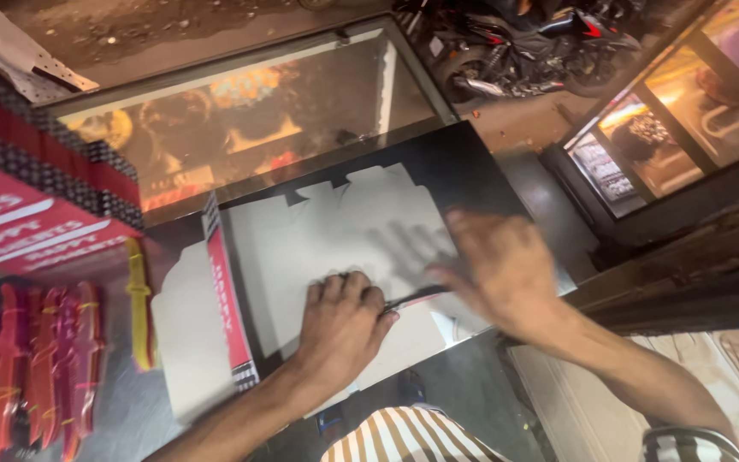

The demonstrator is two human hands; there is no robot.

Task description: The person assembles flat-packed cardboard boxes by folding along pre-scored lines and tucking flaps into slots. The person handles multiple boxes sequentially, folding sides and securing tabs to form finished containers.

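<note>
Surface: we worked on a dark counter top (464, 167) whose shiny face caught the light; at twelve o'clock from our hands it met a glass display case (250, 111) glowing orange inside.
Cardboard: a flat, unfolded white box blank (335, 227) lay across the middle of the counter, with a red printed edge strip (226, 299) along its nine o'clock side.
Left hand: our left hand (339, 321) was curled in a loose fist, knuckles pressed down on the blank near its six o'clock edge; we could not tell whether it pinched a flap.
Right hand: our right hand (498, 269) was spread open and blurred, palm down on or just over the blank at three o'clock from the left hand, gripping nothing that we could see.
At nine o'clock: stacked red boxes (19, 214) stood beside the counter, and below them lay bundles of red and pink strips (36, 368) with one yellow strip (138, 308).
Room: a second lit glass case (686, 111) stood at two o'clock, a parked motorcycle (523, 43) at one o'clock on bare ground.
Clothing: our striped shirt (412, 436) showed at six o'clock.
</note>
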